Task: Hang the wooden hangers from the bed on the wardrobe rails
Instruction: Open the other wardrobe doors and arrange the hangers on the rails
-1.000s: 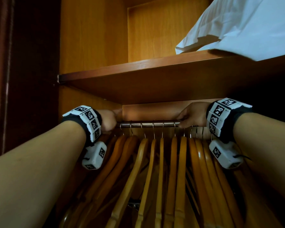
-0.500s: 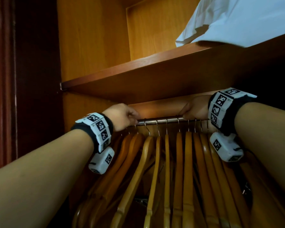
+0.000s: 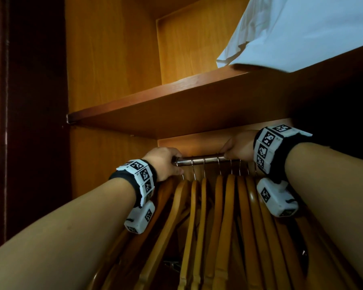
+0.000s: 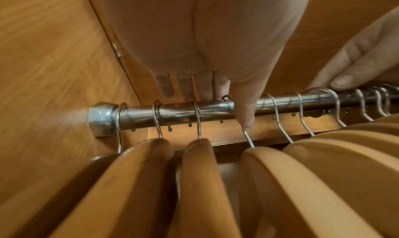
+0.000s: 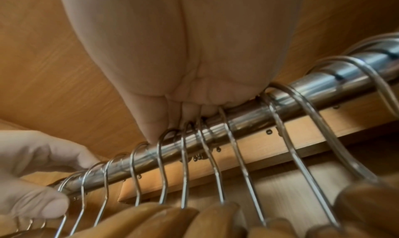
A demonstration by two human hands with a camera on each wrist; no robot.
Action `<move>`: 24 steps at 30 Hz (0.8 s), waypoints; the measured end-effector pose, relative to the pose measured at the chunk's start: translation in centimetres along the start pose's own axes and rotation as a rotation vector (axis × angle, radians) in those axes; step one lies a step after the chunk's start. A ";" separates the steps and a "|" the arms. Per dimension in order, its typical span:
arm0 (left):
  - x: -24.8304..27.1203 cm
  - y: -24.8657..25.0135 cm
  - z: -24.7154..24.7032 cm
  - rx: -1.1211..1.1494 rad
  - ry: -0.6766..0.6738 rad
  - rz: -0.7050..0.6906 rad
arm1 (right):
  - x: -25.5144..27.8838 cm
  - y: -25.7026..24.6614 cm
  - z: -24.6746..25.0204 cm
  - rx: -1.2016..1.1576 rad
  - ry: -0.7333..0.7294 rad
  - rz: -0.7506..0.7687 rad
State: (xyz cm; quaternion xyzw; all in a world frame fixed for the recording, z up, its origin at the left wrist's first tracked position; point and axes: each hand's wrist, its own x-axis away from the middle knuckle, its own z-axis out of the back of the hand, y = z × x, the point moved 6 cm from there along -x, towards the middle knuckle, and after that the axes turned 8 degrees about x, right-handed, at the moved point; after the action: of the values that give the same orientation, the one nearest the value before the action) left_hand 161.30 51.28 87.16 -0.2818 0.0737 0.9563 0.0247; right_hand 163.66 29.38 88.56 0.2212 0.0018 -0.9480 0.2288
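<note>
Nearest the head camera, both bare forearms reach up and forward into a wooden wardrobe, each wrist carrying a white marker band with a small camera block beneath.

Below and between the arms hangs a row of wooden hangers (image 3: 216, 222), their arms running down toward the viewer and their wire hooks (image 4: 280, 120) looped over the chrome rail (image 3: 203, 160). The hooks lie unevenly spaced, more crowded toward the right end.

The left hand (image 3: 164, 163) sits on the rail near its left end. In the left wrist view its fingers (image 4: 207, 82) reach over the top of the bar and its thumb (image 4: 245, 105) crosses the front, lying against one hook. At least three hangers hang to the left of that thumb, up to the rail's socket (image 4: 101, 120) at the side wall (image 3: 111, 59).

The right hand (image 3: 239, 146) sits farther along the rail. In the right wrist view its thumb (image 5: 153, 122) points down onto the bar among the hooks and its fingers are bent over the top; whether it closes round the bar cannot be told.

Directly above the rail runs a wooden shelf (image 3: 176, 105). On it, at the upper right, lies white bedding (image 3: 302, 32) overhanging the edge.
</note>
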 end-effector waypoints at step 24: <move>1.1 -2.5 2.3 -0.016 -0.029 0.004 | -0.3 0.0 -0.3 0.030 -0.027 0.027</move>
State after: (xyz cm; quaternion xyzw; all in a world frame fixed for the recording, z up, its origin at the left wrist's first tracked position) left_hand 159.35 54.09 88.15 -0.2680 0.0664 0.9609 0.0215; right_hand 164.07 29.54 88.41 0.2116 -0.0185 -0.9477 0.2381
